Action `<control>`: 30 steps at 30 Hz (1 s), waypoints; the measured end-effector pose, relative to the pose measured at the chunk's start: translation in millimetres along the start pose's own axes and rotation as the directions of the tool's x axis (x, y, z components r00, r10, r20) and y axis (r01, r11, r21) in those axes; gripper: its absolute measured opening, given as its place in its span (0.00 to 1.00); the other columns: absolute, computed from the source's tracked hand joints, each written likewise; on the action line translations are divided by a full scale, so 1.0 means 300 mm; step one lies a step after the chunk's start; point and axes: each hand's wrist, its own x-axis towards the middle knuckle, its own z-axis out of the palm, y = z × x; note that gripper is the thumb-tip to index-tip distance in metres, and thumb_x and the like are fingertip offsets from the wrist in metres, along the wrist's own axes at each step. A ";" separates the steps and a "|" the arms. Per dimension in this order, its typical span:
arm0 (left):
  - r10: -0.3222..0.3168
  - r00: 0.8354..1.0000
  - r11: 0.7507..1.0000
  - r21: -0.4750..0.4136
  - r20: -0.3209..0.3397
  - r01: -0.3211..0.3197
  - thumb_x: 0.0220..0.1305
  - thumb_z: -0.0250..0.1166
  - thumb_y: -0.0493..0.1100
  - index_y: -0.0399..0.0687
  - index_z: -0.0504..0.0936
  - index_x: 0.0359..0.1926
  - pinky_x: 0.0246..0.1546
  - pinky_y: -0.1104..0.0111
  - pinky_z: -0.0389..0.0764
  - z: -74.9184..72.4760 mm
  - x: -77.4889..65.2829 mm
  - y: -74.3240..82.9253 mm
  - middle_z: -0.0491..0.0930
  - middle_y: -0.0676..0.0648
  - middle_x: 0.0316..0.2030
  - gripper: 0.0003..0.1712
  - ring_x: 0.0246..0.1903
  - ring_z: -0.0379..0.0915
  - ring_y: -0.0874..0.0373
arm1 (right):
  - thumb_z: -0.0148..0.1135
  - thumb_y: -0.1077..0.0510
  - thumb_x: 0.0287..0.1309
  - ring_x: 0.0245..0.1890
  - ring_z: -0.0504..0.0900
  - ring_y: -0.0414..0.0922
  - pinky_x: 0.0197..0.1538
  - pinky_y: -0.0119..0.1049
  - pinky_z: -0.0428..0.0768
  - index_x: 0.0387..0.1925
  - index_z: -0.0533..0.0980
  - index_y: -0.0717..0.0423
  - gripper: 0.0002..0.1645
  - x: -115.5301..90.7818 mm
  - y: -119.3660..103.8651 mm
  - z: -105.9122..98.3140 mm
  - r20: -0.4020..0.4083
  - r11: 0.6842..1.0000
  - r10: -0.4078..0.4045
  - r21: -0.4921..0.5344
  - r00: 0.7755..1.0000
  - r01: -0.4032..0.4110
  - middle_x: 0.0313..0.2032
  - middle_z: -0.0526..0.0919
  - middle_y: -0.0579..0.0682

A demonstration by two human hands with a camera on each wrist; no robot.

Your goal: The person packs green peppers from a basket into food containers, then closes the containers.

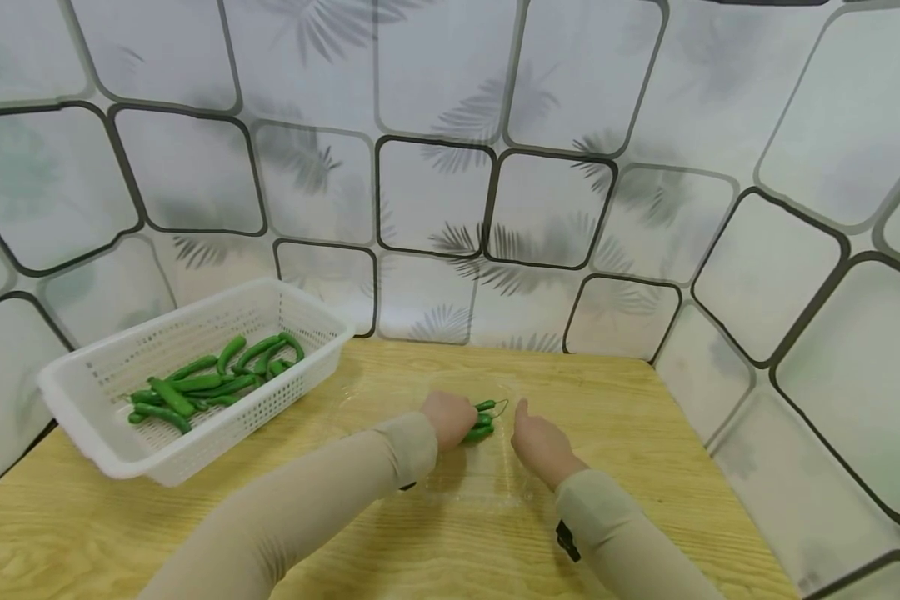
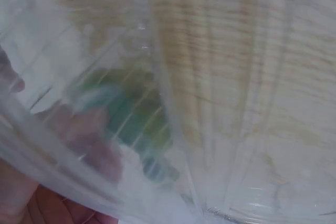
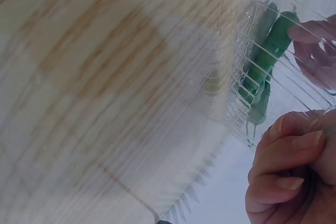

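A clear plastic box (image 1: 480, 492) lies on the table, its outline faint against the wood. Several green chili peppers (image 1: 483, 422) lie in it side by side, their left ends hidden by my left hand (image 1: 448, 419). That hand reaches into the box with curled fingers and grips a green chili pepper (image 3: 281, 35), seen through the plastic wall in the right wrist view. My right hand (image 1: 543, 446) holds the box's right edge, its fingers curled in the right wrist view (image 3: 283, 161). Plastic blurs the peppers (image 2: 131, 114) in the left wrist view.
A white perforated basket (image 1: 195, 454) stands to the left on the wooden table (image 1: 600, 392), holding several more green chili peppers (image 1: 172, 398). Behind and to the right hangs a patterned curtain (image 1: 435, 192), close to the table's edges.
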 end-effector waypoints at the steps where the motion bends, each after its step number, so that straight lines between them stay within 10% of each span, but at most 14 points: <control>1: -0.004 1.000 1.000 0.001 0.002 0.004 0.63 0.62 0.43 0.53 0.84 0.36 0.26 0.64 0.81 0.001 -0.005 -0.004 0.81 0.53 0.31 0.04 0.30 0.78 0.60 | 0.48 0.66 0.64 0.09 0.55 0.38 0.15 0.30 0.54 0.66 0.48 0.76 0.34 0.002 -0.005 0.001 0.000 1.000 -0.004 -0.002 1.000 0.004 0.10 0.65 0.47; 19: -0.034 0.976 0.979 -0.206 -0.217 -0.012 0.61 0.62 0.36 0.46 0.77 0.28 0.24 0.64 0.77 -0.097 -0.206 -0.234 0.78 0.49 0.26 0.05 0.27 0.75 0.57 | 0.47 0.66 0.63 0.11 0.59 0.40 0.16 0.32 0.59 0.67 0.46 0.76 0.36 0.035 -0.030 0.012 0.018 0.999 -0.009 0.047 1.000 0.008 0.12 0.68 0.49; 30: -0.132 0.977 0.958 -0.275 -0.167 0.082 0.60 0.64 0.38 0.45 0.80 0.36 0.29 0.63 0.78 -0.118 -0.343 -0.403 0.80 0.47 0.33 0.03 0.31 0.77 0.54 | 0.49 0.67 0.62 0.12 0.61 0.41 0.16 0.32 0.60 0.65 0.48 0.78 0.35 0.016 0.011 0.018 -0.014 0.999 -0.047 0.018 0.999 0.047 0.12 0.67 0.49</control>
